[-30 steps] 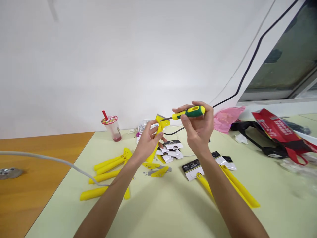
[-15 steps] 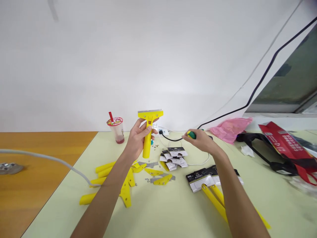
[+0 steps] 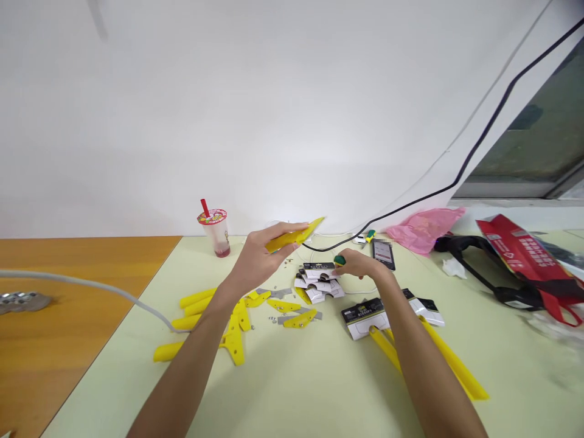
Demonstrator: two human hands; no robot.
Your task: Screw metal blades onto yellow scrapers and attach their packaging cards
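My left hand (image 3: 264, 250) is closed around a yellow scraper (image 3: 298, 236), held above the table and turned nearly edge-on. My right hand (image 3: 358, 263) grips a green-handled screwdriver (image 3: 339, 260), and its fingertips are at the pile of black-and-white card sleeves (image 3: 319, 283); whether they pinch a sleeve I cannot tell. Below my hands lie loose yellow blade covers (image 3: 298, 319), grey blades (image 3: 285, 293) and small screws (image 3: 274, 319). Yellow scraper handles (image 3: 235, 340) lie near my left forearm. Under my right forearm are yellow scrapers (image 3: 456, 362) with card sleeves (image 3: 365, 316) on their heads.
A plastic cup with a red straw (image 3: 216, 234) stands at the back left. At the back right are a phone (image 3: 383, 252), another green-and-yellow tool handle (image 3: 370, 235), a pink plastic bag (image 3: 426, 228) and a red bag (image 3: 524, 255). A grey cable (image 3: 91, 283) crosses from the left.
The scraper in my left hand has tipped from upright to nearly edge-on, pointing right. My right hand, with the screwdriver, has lowered to the pile of card sleeves.
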